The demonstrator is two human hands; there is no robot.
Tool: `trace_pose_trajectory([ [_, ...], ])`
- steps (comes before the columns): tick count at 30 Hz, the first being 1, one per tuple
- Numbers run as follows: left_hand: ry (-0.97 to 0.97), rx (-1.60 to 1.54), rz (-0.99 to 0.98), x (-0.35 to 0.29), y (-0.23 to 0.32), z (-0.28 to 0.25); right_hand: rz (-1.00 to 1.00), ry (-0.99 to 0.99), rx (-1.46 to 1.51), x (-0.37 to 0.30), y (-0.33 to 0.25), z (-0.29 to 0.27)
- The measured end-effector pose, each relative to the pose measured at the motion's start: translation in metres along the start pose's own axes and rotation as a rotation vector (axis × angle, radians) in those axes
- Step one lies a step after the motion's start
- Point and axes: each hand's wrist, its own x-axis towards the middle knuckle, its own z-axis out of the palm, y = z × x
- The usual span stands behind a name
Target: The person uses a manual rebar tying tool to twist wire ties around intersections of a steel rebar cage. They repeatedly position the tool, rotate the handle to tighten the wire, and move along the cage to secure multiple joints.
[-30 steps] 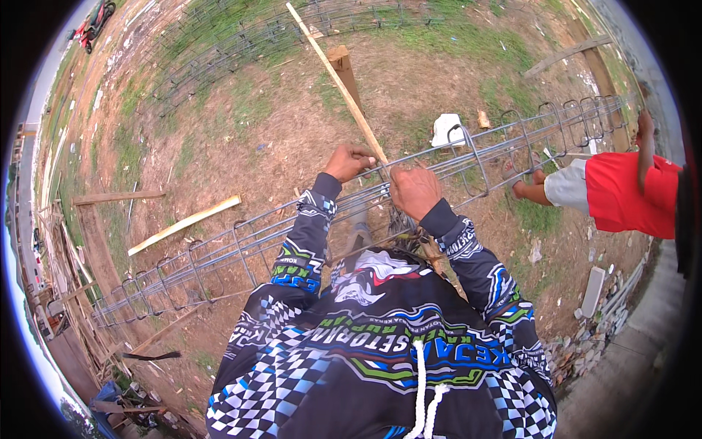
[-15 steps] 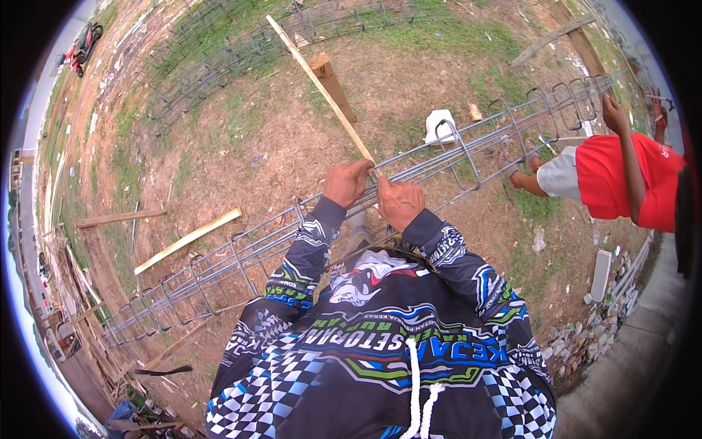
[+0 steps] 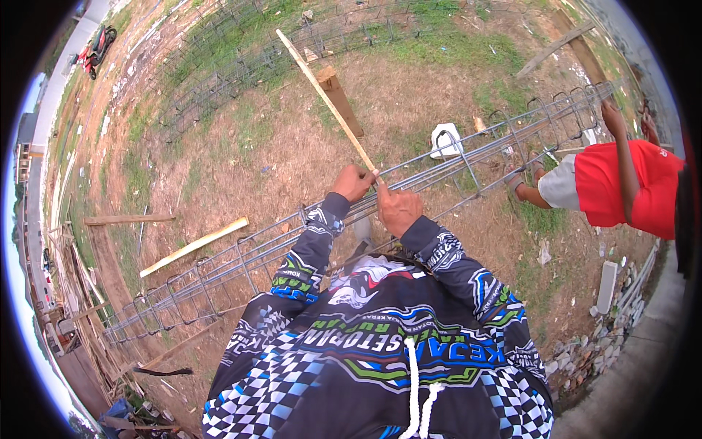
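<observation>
A long rebar cage point(image 3: 241, 252) runs slantwise before me, its several bars joined by bent stirrups point(image 3: 468, 164). From its top bars a thin wooden strip point(image 3: 327, 99) reaches away past an upright wooden block point(image 3: 342, 110). My left hand point(image 3: 352, 183) pinches at the near end of the strip, thumb and fingers closed just above the steel. Close beside it, my right hand point(image 3: 400, 211) is closed, its fingertips at the same spot; whatever they hold is hidden.
On the right a person in a red shirt point(image 3: 621, 183) has a hand at the cage's far end. A white container point(image 3: 445, 140) lies behind the bars. Left of me are a loose plank point(image 3: 194, 247) and timber point(image 3: 102, 256). More rebar cages point(image 3: 219, 80) lie farther back.
My hands have come closer together at the strip's near end, the left fingertips now nearer the right ones. The view has shifted slightly.
</observation>
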Motion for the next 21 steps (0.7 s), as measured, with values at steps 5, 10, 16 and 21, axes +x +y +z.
trace_pose_trajectory([
  [5, 0.122, 0.028, 0.024, -0.003, -0.002, 0.005, -0.076, -0.009, 0.087, -0.004, 0.001, -0.003],
  [10, 0.101, 0.026, -0.085, -0.007, 0.013, 0.001, -0.177, -0.204, 0.074, 0.021, 0.026, -0.039],
  [16, 0.123, 0.034, -0.046, -0.002, 0.009, 0.001, -0.215, -0.225, 0.086, 0.039, 0.031, -0.054],
  [21, 0.188, 0.143, -0.055, -0.005, 0.007, 0.006, -0.09, -0.178, 0.108, 0.074, 0.065, -0.034],
])
